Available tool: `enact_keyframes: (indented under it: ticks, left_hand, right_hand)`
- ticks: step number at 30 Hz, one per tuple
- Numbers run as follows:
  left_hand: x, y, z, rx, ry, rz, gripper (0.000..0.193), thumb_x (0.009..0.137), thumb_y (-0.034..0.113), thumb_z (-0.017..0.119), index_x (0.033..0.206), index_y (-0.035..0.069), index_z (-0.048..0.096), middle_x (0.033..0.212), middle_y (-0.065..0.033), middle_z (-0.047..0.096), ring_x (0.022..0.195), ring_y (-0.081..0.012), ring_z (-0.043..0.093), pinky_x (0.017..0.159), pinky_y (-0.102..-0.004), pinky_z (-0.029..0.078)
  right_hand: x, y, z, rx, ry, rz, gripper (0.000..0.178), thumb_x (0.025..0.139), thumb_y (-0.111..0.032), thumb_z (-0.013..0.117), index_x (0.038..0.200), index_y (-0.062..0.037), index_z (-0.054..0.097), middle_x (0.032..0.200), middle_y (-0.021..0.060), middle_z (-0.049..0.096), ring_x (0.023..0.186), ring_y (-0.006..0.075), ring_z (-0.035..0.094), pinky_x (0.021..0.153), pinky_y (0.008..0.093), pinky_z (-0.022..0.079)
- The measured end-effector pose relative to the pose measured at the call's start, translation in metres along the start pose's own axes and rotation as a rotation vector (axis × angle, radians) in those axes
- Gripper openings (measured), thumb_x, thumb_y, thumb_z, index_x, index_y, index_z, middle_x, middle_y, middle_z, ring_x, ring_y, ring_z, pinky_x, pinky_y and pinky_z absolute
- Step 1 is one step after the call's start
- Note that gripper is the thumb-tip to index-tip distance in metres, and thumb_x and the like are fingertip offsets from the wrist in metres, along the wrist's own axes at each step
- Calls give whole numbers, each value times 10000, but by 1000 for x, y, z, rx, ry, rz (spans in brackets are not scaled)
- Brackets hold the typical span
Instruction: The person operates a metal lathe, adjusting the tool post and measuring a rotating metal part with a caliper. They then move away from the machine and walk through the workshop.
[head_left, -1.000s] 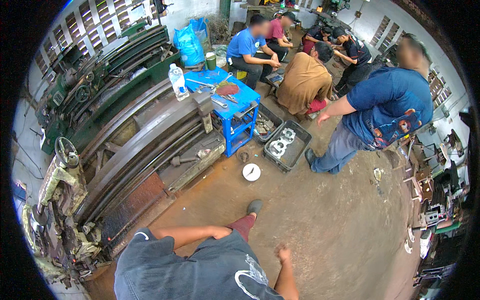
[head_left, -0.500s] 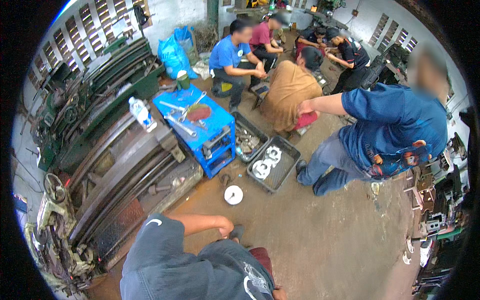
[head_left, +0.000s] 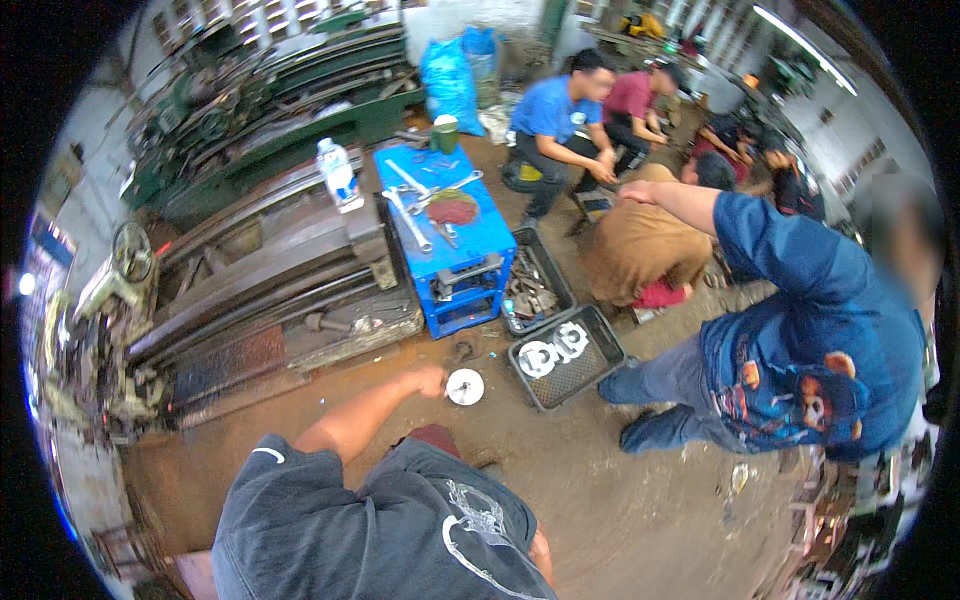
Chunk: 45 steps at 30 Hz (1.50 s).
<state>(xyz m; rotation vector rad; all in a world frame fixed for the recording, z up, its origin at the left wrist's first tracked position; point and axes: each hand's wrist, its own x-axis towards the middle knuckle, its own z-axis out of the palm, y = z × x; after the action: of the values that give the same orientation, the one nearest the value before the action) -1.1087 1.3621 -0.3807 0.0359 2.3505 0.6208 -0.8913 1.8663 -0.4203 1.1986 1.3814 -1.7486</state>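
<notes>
left hand [head_left: 432, 381] blurred, just left of white round container [head_left: 472, 394], can't tell grip; right hand hidden past dark shirt [head_left: 375, 530], state unknown.

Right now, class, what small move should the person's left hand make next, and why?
Probably a careful shift slightly to the right, toward the round white container on the floor. The left hand is stretched out ahead of the body and appears just left of that container's rim. This single view cannot settle whether they touch, so going slowly seems wise.
</notes>
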Motion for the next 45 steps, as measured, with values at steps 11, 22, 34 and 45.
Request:
enact_keyframes:
  ticks: [11, 22, 34, 45]
  left_hand:
    - [93, -67, -262, 53, 431, -248, 283, 837, 159, 607, 1068, 39, 720, 1103, -225, 696, 1046, -374, 675, 887, -464, 550]
    - [242, -234, -452, 164, 536, -491, 308, 946, 215, 527, 1176, 139, 717, 1304, -134, 638, 1217, -311, 609, 970, -461, 517]
    - [299, -334, -435, 397, 495, -161, 328, 876, 126, 599, 1201, 151, 636, 1234, -241, 584, 1150, -431, 579, 952, -514, 513]
    - [307, -344, -444, 618, 510, 58, 383, 840, 128, 673, 1214, 164, 600, 1198, -180, 625, 1163, -398, 560, 887, -560, 504]
  right_hand:
    - [-44, -67, 29, -188, 134, 174, 551, 900, -482, 559, 1241, -53, 612, 997, 148, 701, 780, 318, 683, 746, 446, 575]
    - [-116, -108, 192, 77, 361, 125, 585, 896, -538, 547, 1205, -46, 615, 955, 175, 690, 740, 326, 670, 699, 449, 565]
    - [-167, -151, 326, 634, 138, -425, 696, 868, -674, 498, 1138, -44, 615, 889, 210, 669, 697, 344, 662, 616, 455, 561]
    - [-222, -310, 368, 1010, -414, -625, 748, 957, -611, 425, 1446, -45, 430, 1294, 347, 524, 1042, 467, 603, 945, 592, 486]
